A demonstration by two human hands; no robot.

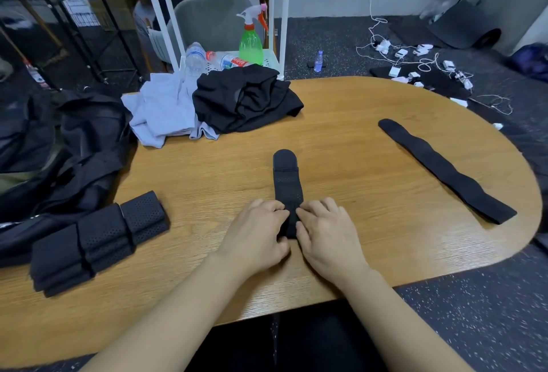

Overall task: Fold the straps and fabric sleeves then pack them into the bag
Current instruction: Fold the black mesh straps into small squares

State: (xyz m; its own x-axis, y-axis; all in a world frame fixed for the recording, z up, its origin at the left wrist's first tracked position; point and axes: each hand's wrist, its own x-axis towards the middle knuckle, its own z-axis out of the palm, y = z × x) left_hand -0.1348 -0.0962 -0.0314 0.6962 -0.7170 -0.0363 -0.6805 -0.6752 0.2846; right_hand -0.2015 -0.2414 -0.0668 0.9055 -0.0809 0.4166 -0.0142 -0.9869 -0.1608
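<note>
- presently, item in hand: one short black strap (287,182), lying lengthwise on the wooden table (370,170) straight ahead of the person, rounded tab end pointing away.
- left hand (255,233): fingers curled over the near end of the strap from its left side, thumb tucked in at the edge; it grips the fabric, apparently starting a roll or fold.
- right hand (326,231): mirrors it on the right side, fingers bent and pressing onto the same near end; the strap's near tip is hidden between the two hands.
- done, by the look of it: a row of rolled perforated sleeves (98,241) sits at the left of the table, several bundles touching side by side, none yet packed.
- waiting: one long black strap (444,168) lies flat and unfolded, well apart on the right side of the table.
- also waiting: a loose black fabric heap (246,99) and a pale grey cloth (161,110) at the far left of the table, touching each other, neither folded.
- bag (77,146): dark, slumped off the left edge of the table; whether anything lies inside cannot be told.
- judgement: folding is partway through; packing seems not begun.
</note>
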